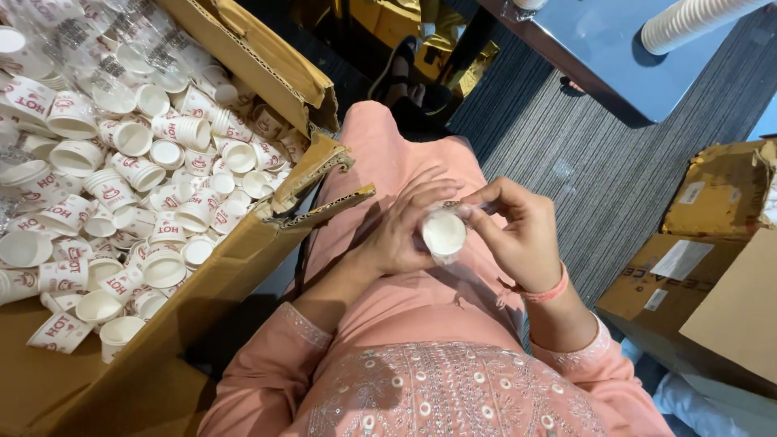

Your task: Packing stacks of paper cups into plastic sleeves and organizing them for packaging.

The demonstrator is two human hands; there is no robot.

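- Left hand (401, 235): raised over the lap, fingers curled together around the side of a small white paper cup (443, 235); thumb side hidden behind the cup.
- Right hand (518, 235): fingers pinched on the upper rim of the same cup, where a bit of clear plastic wrap (450, 209) shows. An orange wristband (547, 293) sits on this wrist.
- Cup position: held in the air between both hands, above the lap in pink clothing (405, 316), open mouth turned toward the camera, white inside visible. It touches nothing but the hands.
- Large open cardboard box (243, 267): on the person's left, just beside the knee, its torn flap reaching toward the left hand without touching it.
- Inside the box: a loose heap of small paper cups (137, 170), white with red print, lying on their sides, upright and upside down. At the box's far left corner some cups are in clear plastic sleeves (89, 32).
- Grey striped carpet floor (583, 154) beyond the knees.
- Bench (599, 57): dark top, at upper right; a long stack of nested cups (688, 20) lies on its side across its far edge.
- More cardboard boxes (704, 275) on the floor, right of the person, well apart from the hands.
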